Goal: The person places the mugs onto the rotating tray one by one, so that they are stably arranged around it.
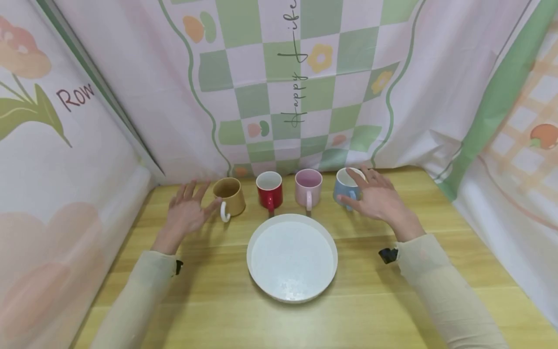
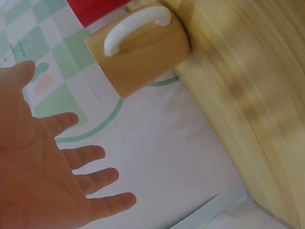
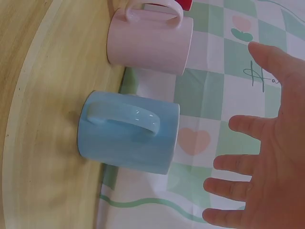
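My left hand [image 1: 187, 211] hovers with spread fingers just left of a mustard-brown mug [image 1: 233, 196] that has a white handle [image 2: 136, 28]; its palm holds nothing. On the other side, my right hand [image 1: 377, 196] is spread too, overlapping the light blue mug [image 3: 128, 131] in the head view, and the right wrist view shows a gap between its fingertips and that mug. Between the hands stand a red mug [image 1: 270, 191] with a white inside and a pink mug [image 1: 308, 189]. All the mugs are upright in a row, handles toward me.
A round white tray [image 1: 292, 220] with a low rim lies on the wooden table [image 1: 209, 300] in front of the red and pink mugs. Right behind the mugs hangs a green-checked curtain [image 1: 248, 102]. Printed cloth [image 1: 56, 160] encloses the left and right sides.
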The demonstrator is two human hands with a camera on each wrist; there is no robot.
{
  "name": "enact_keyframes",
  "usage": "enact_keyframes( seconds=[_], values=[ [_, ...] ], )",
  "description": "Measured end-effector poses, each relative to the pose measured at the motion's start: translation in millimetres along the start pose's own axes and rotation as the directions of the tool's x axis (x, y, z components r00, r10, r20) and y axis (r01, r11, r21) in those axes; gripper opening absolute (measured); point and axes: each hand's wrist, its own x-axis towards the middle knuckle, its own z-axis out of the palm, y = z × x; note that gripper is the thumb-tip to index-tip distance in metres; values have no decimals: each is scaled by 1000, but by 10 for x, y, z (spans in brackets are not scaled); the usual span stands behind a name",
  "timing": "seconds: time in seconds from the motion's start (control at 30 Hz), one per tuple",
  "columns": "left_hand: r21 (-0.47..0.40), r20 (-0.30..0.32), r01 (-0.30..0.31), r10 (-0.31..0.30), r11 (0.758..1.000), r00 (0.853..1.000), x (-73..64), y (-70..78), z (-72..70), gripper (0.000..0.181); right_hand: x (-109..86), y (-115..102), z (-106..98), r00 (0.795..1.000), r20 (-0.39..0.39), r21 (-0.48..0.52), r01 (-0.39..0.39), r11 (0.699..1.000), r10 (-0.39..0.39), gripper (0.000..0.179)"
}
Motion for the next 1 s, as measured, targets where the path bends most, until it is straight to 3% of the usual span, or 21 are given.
enact_keyframes(
  seconds=[0.33, 0.67, 1.0],
  values=[
    [7, -14, -31, 31, 999, 999, -11, -4, -5, 81, -7, -29, -16, 999, 33, 31, 10, 999, -11, 88],
    [-42, -34, -49, 47, 998, 998, -9, -19, 19, 78, 1, -27, -9, 999, 33, 85, 6, 996, -9, 83],
    [-89, -12, -46, 45, 995, 999, -18, -12, 18, 79, 5, -4, 3, 998, 14, 146, 54, 988, -56, 75]
  ],
)
